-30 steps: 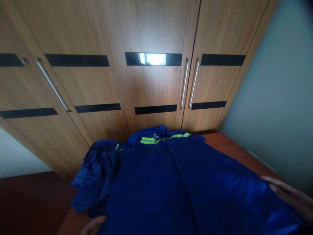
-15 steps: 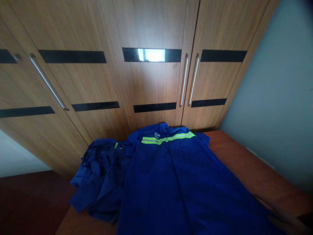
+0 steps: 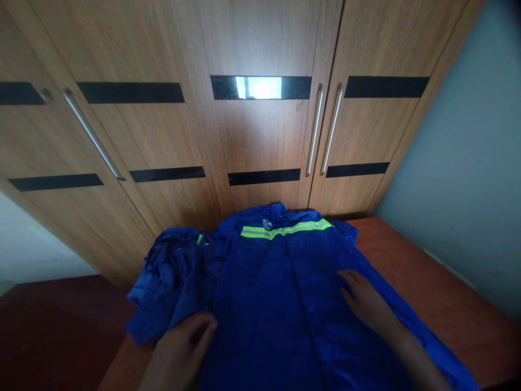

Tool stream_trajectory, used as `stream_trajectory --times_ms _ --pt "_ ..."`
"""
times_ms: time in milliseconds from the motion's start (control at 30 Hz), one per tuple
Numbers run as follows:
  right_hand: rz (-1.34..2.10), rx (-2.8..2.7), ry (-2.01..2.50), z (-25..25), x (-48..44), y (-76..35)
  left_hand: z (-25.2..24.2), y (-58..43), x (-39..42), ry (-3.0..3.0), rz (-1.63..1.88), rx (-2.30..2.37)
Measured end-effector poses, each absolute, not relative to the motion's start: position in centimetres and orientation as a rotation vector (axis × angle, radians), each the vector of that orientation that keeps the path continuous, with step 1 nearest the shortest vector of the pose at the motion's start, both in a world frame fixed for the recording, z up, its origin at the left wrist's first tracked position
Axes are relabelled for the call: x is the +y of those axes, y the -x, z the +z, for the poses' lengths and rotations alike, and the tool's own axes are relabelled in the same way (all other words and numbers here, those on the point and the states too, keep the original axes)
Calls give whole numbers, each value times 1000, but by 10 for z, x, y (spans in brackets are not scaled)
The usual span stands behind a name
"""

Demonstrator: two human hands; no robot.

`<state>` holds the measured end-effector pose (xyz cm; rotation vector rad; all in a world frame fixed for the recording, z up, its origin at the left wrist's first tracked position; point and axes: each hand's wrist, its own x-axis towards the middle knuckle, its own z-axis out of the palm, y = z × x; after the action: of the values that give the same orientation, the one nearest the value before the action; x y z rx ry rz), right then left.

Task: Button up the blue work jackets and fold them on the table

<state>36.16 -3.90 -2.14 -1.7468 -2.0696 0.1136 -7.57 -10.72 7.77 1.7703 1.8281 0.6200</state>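
A blue work jacket [image 3: 268,293] lies spread front side up, its collar toward the wardrobe. A yellow-green reflective band [image 3: 287,230] crosses its chest, with a small white print above the band. At the jacket's left edge is my left hand [image 3: 183,347], thumb and fingertips pinched together on the cloth. My right hand [image 3: 364,298] rests over the right half of the jacket, palm down, with fingers stretched and thumb apart. Left of the jacket lies a crumpled dark blue garment [image 3: 175,277] with a bit of yellow-green trim. The jacket's lower end is out of view.
The clothes lie on a reddish-brown wooden surface [image 3: 411,277]. Behind it stands a wooden wardrobe [image 3: 260,141] with black strips and metal bar handles. A pale wall [image 3: 459,179] is on the right, and a dark red floor [image 3: 52,331] shows at the lower left.
My left hand has come into view at the jacket's left edge. My right hand has moved from the lower right corner up and inward over the jacket. The view has shifted slightly.
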Motion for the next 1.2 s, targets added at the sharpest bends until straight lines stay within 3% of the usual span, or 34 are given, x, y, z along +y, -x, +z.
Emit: stream_trajectory --times_ms 267,433,600,933,1067,1200 --pt "159 -2209 1586 -33 -1 -257 71 83 105 -2080 515 2147" --pt "124 -2162 1557 -49 -4 -254 60 87 173 -2051 514 2127" --pt "131 -2179 1528 -50 -4 -260 77 100 195 -2055 502 2135" --pt "125 -2148 1624 -49 -2 -222 191 95 209 -2543 589 2128" --pt "134 -2077 1726 -46 -8 -205 177 66 192 -2779 271 2240" --pt "296 -2064 1715 -28 4 -213 127 31 157 -2761 178 2212"
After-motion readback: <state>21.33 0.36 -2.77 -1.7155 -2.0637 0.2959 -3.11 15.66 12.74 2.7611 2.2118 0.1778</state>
